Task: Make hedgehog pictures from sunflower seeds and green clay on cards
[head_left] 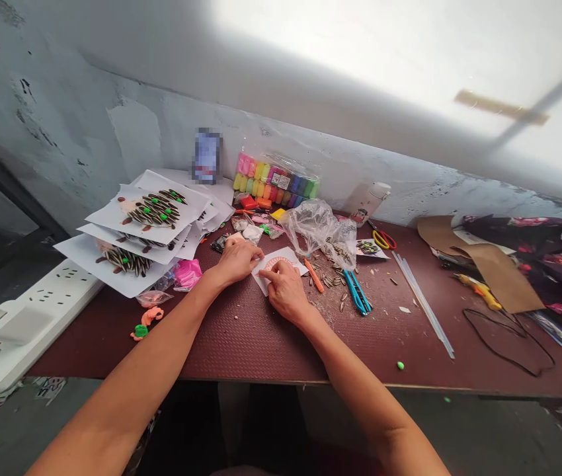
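Note:
A white paper card (pixel 297 254) lies on the table, with a peach clay shape (pixel 276 260) on its face. My left hand (pixel 241 260) is at the card's upper left edge, its fingers drawn together; whatever is between them is too small to make out. Low over the card is my right hand (pixel 285 287), with thumb and fingers bent in beside the clay. Its fingertips partly cover the shape, and what they pinch is hidden. Just past my left hand sits a lump of peach clay (pixel 234 238) in a wrapper.
White sheets with seed-covered hedgehog pictures (pixel 155 211) are stacked left, near a power strip (pixel 38 317). A colored clay pack (pixel 276 182) leans on the wall. Right are sunflower seeds (pixel 331 279), an orange tool (pixel 315 276), blue cutter (pixel 357 293), scissors (pixel 384 239) and glue sticks (pixel 424 304).

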{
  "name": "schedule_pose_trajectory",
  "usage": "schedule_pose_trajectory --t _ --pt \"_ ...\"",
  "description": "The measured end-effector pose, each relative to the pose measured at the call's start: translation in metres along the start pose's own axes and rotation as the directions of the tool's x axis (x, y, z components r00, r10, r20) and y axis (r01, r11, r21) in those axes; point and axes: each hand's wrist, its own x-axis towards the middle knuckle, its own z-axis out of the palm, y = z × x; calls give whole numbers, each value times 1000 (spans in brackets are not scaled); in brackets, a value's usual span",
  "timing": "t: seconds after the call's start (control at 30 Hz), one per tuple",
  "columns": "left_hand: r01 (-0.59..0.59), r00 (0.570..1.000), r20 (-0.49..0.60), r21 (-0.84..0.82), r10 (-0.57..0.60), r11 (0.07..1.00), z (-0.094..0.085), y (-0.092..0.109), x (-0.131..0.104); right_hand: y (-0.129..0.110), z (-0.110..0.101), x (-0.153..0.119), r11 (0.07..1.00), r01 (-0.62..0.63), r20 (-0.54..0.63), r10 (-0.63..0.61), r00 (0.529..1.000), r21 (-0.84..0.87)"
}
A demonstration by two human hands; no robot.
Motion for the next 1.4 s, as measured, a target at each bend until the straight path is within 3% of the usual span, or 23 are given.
schedule_pose_trajectory --t 0.67,0.83,0.93,1.17,1.4 --pt "-22 1000 2 2 22 1000 2 -2 0 -13 2 -3 998 60 24 -60 998 -20" --pt "-25 1000 -14 -4 25 1000 2 -3 0 -5 0 -1 997 30 -40 -27 999 65" --pt "-16 1000 -13 -5 16 1000 2 -2 0 -2 -4 -2 1000 2 -66 0 998 25" --pt "1 1000 4 -20 0 1000 1 -2 0 -8 -3 -7 994 63 -8 -64 998 -87" --pt "-8 1000 11 -14 8 1000 1 -3 0 -8 1 -6 997 72 -8 -73 997 -41"
